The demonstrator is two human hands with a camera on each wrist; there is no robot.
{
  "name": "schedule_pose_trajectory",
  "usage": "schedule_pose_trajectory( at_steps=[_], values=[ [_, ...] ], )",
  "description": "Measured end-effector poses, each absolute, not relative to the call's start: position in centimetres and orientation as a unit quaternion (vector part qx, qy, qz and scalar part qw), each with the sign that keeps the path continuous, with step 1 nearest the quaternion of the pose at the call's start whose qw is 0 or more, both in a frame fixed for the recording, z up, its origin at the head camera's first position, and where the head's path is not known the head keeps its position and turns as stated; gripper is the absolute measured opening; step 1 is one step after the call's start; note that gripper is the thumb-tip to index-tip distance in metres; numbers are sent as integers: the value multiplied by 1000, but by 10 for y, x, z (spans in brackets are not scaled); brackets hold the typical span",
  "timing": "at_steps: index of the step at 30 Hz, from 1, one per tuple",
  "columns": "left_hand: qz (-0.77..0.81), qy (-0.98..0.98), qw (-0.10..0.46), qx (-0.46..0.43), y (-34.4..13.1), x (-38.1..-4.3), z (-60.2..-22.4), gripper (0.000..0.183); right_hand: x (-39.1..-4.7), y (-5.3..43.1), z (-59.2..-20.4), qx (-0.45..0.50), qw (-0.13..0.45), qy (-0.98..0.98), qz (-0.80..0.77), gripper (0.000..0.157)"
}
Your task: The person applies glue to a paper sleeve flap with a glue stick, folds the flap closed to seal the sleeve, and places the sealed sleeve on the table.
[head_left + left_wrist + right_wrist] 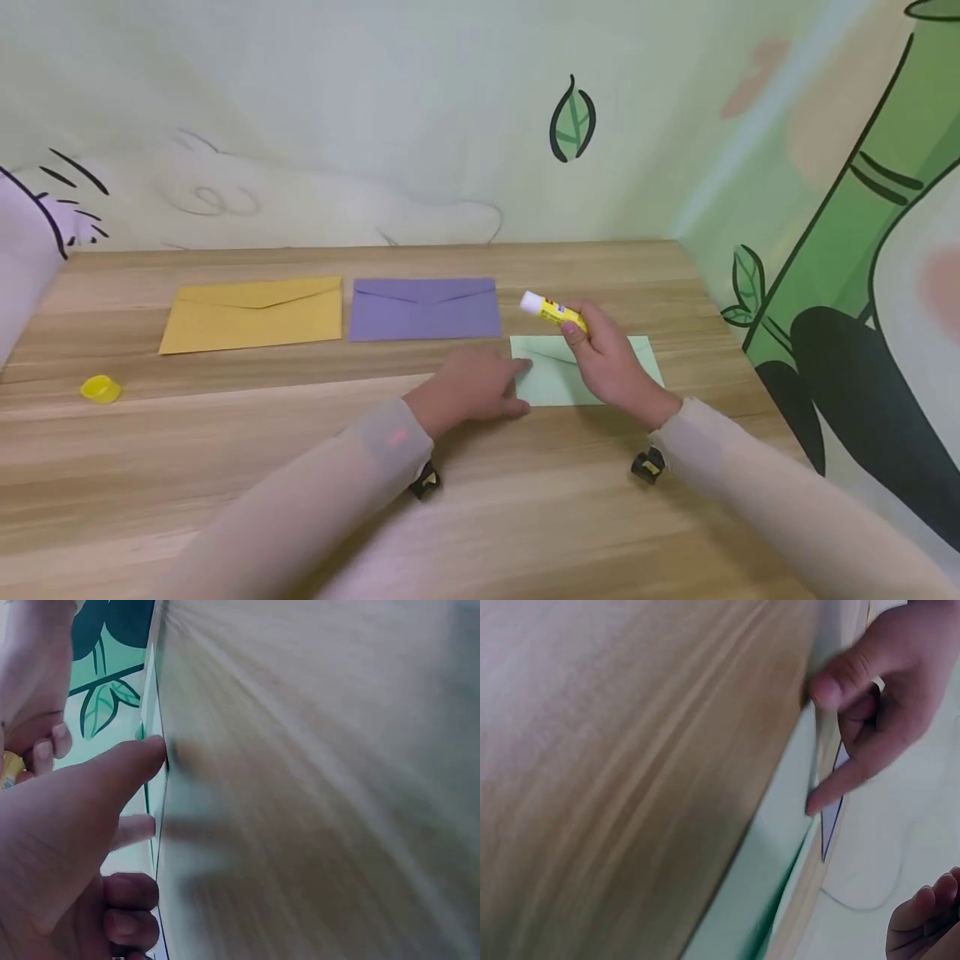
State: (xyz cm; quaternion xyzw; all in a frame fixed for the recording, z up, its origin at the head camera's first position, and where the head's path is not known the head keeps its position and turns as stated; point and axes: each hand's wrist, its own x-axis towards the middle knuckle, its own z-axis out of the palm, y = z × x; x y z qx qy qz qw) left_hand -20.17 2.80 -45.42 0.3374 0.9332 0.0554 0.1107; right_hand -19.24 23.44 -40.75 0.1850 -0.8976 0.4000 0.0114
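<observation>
A pale green envelope (pixel 551 382) lies on the table at centre right. My left hand (pixel 472 385) touches its left end with thumb and index finger stretched out; the left wrist view shows the other fingers (pixel 133 928) curled in. Over the envelope, my right hand (pixel 617 371) grips a yellow glue stick (pixel 558 312), its white end pointing left and uncapped. The right wrist view shows the left index finger on the green envelope (pixel 780 825), with the right fingers (pixel 915 915) at the lower right corner.
A purple envelope (pixel 423 317) and a larger yellow envelope (pixel 258 321) lie in a row to the left, flaps folded down. A yellow cap (pixel 101 389) sits at the far left of the wooden table (pixel 262 450). A printed wall (pixel 337 125) stands behind.
</observation>
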Motion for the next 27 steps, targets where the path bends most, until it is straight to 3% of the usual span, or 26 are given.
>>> schedule_pose_trajectory(
  at_steps=[10,27],
  values=[
    [72,941,72,322,49,-213,-460,60,-194,231,-408,175,28,-899,400,40],
    [-15,964,99,246,65,-238,-448,56,-193,232,-412,175,39,-891,418,39]
  ],
)
